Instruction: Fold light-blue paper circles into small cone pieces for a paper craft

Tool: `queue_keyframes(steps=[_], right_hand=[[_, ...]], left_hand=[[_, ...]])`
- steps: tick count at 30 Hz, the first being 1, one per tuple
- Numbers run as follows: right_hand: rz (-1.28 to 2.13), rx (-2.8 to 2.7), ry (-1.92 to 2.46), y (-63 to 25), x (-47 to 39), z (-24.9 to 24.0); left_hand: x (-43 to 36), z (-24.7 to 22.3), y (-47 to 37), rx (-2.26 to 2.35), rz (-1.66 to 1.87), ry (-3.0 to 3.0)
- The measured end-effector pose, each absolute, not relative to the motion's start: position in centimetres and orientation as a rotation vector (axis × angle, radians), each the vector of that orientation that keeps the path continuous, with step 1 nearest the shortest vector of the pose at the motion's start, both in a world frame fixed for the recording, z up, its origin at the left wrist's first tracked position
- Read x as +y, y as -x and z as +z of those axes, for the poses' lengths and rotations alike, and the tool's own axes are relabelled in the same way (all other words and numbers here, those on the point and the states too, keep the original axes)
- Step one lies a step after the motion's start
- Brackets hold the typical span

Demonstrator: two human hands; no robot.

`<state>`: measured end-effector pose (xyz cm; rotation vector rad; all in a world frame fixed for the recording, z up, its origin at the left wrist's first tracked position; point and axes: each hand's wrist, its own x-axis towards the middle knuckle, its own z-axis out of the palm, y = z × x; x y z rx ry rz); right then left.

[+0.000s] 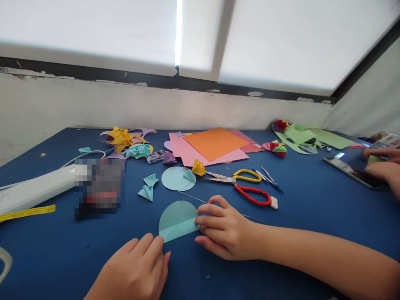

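Observation:
A light blue paper circle (178, 214) lies on the blue table in front of me, its near edge folded over in a straight strip. My left hand (136, 264) has its fingers curled together at the left end of the fold. At the right end, the fingertips of my right hand (226, 229) press on the paper. Just beyond it are flat light blue paper circles (175, 178) and small folded light blue pieces (150, 187). A thin wire (192, 196) runs behind the paper and under my right hand.
Scissors (240, 183) with yellow and red handles lie beyond my right hand, beside tweezers (268, 179) and an eraser (274, 203). Orange paper (215, 143) tops a stack at the back. A white device (40, 185) lies left. Another person's hand (386, 166) is near a phone (353, 171).

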<state>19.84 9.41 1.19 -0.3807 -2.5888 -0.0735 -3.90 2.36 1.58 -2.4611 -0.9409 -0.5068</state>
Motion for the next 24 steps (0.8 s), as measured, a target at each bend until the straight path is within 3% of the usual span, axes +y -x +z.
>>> queue_keyframes(steps=[11,24], right_hand=[[0.155,-2.610,0.517,-19.7,9.4,1.4],[0.109,-2.605,0.573,-19.7,9.5,0.9]], left_hand=[[3.9,1.2,3.8,-1.446,-0.581,2.697],[4.1,1.1,3.8,-1.382,-0.882,2.785]])
